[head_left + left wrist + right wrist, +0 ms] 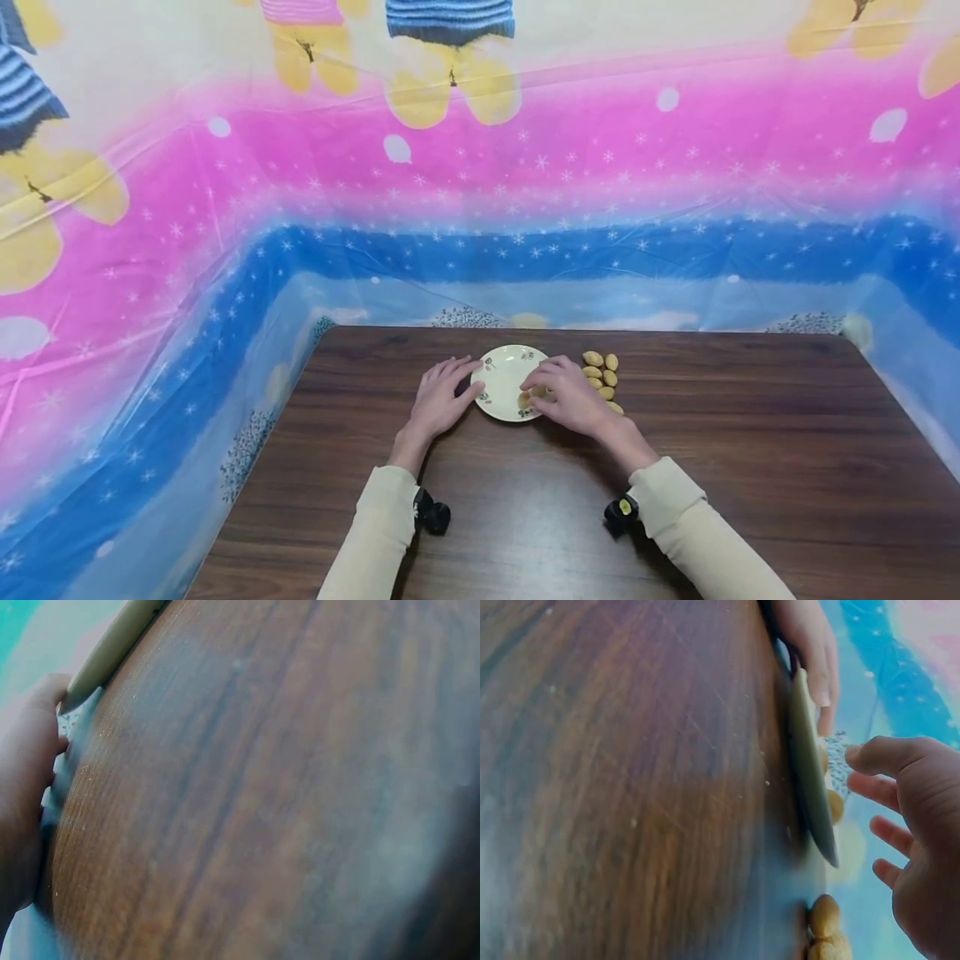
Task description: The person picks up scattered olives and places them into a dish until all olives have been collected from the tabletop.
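A round white plate (498, 379) with small printed motifs lies on the table. My left hand (444, 396) rests at its left side, fingers fairly straight and thumb at the rim; the left wrist view catches the thumb (46, 694) against the plate's edge. Over the right part of the plate hovers my right hand (572, 396). Its fingers (885, 834) are spread and loosely bent, with nothing between them in the right wrist view. Beneath them, tan oval nut-like pieces (835, 806) lie on the plate, partly hidden by that hand in the head view.
Several more tan oval pieces (592, 358) lie grouped on the table just right of the plate, some behind the right hand. The dark wooden table (517, 517) reaches back to a colourful cloth (525, 250) hung around its sides. Each wrist wears a small black camera (621, 515).
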